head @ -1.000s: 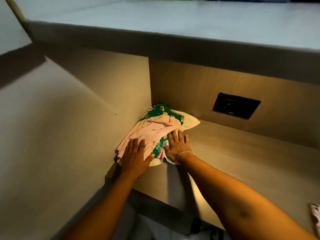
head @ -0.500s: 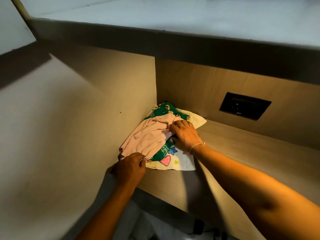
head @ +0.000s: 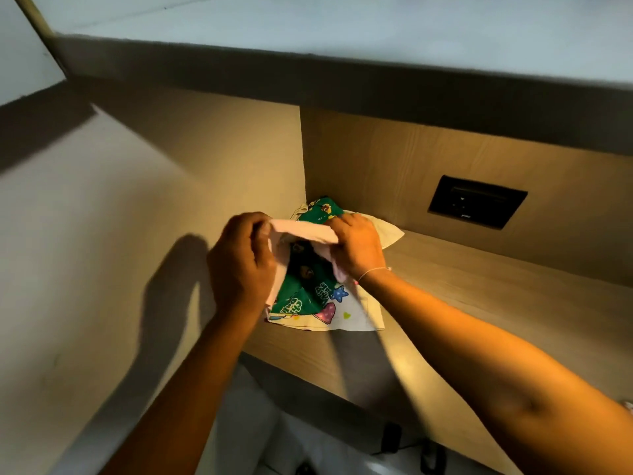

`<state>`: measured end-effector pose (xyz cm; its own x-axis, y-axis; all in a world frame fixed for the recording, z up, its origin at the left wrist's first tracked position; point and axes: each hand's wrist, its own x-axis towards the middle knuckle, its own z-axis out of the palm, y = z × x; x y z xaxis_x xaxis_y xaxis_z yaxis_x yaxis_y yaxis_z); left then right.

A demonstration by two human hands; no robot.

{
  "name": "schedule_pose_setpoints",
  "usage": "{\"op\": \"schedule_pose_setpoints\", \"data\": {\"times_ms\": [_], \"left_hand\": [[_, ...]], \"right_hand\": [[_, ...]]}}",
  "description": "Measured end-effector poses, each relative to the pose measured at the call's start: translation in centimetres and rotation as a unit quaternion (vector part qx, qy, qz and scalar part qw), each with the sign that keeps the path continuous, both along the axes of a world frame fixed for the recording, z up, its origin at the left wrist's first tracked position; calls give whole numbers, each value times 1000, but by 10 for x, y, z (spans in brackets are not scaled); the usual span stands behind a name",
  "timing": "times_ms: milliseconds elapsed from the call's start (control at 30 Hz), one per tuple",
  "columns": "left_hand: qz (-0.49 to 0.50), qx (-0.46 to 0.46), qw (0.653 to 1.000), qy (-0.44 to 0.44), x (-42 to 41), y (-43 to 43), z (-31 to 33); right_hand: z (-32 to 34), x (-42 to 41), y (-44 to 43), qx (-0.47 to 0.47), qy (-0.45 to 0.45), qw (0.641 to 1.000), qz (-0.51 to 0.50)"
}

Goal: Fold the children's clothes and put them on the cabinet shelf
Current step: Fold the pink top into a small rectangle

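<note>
A small pile of children's clothes lies in the left back corner of the wooden cabinet shelf (head: 479, 303). On top of the pile, a pink garment (head: 301, 232) is lifted off it and stretched between my hands. My left hand (head: 239, 265) grips its left end, my right hand (head: 356, 248) grips its right end. Below it lie a green printed garment (head: 301, 296) and a white one with hearts and a star (head: 352, 317). A cream piece (head: 387, 231) sticks out behind my right hand.
A dark socket plate (head: 478, 206) sits in the back panel on the right. The cabinet's side wall (head: 212, 166) stands close on the left, and a thick board (head: 342, 84) overhangs the shelf. A bit of pink cloth (head: 628, 404) shows at the right edge.
Both hands took hold of the pink garment and raised it off the pile. Before, the hands lay flat on it, pressing it down.
</note>
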<state>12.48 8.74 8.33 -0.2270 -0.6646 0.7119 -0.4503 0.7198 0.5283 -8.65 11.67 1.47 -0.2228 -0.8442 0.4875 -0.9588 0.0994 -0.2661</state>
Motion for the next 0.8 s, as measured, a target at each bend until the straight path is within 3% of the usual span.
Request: {"op": "schedule_pose_setpoints", "data": {"times_ms": [167, 333, 600, 800], "left_hand": [[-11, 31, 999, 19, 20, -1, 32], [-209, 136, 965, -85, 12, -9, 45], [-293, 177, 929, -143, -144, 19, 70], [-347, 134, 927, -49, -175, 64, 93]], "right_hand": [[63, -35, 76, -61, -55, 997, 14], [125, -77, 183, 71, -154, 983, 75], [147, -135, 244, 93, -133, 964, -212], [163, -135, 326, -52, -78, 962, -255]]}}
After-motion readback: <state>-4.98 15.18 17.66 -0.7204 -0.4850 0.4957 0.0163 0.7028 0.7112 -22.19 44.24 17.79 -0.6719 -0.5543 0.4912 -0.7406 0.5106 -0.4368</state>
